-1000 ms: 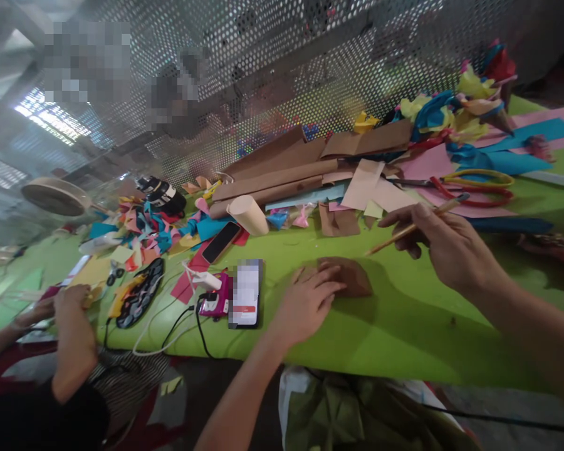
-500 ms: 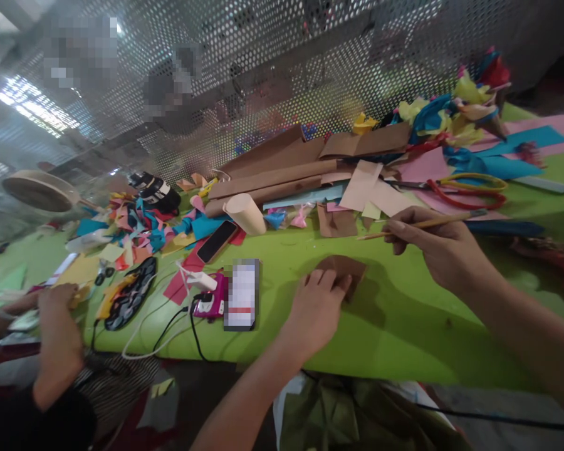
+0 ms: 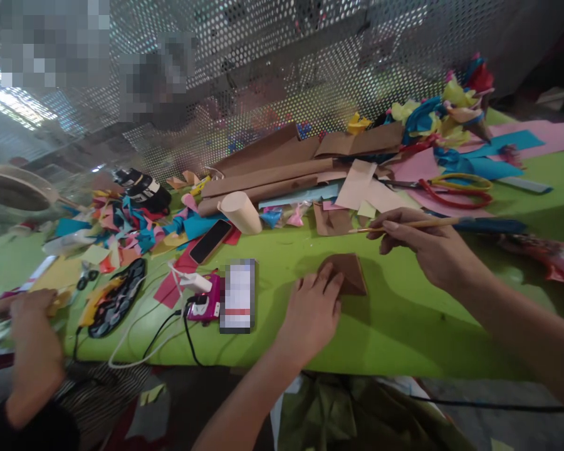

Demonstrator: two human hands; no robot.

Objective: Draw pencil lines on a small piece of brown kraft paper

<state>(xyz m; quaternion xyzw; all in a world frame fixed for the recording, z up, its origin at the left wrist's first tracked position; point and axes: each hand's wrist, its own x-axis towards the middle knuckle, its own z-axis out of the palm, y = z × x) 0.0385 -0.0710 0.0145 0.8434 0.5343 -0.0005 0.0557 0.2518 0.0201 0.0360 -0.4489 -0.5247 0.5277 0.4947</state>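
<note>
My left hand (image 3: 313,310) lies with its fingers spread flat on a folded piece of brown paper (image 3: 355,275), pressing it against the green tabletop (image 3: 395,338). The paper's right corner shows past my fingertips; the rest is under them. In my right hand (image 3: 427,247) a slim wooden paintbrush (image 3: 435,222) is pinched between thumb and fingers. It is held nearly level, its thin end pointing left, above and to the right of the brown paper. The brush touches nothing on the table that I can make out.
Brown cardboard strips (image 3: 272,178), scissors (image 3: 455,191) and crumpled coloured paper (image 3: 432,119) line the back. Left of my hand are a phone (image 3: 237,297), a pink power adapter (image 3: 204,307) with cables, a dark phone (image 3: 211,241) and a cream roll (image 3: 241,213). Another person's arm (image 3: 37,351) works at far left.
My left fingers have shifted on the brown paper, so more of its right side shows, now turned somewhat. My right hand keeps the paintbrush, lowered slightly. The whole view has moved a little.
</note>
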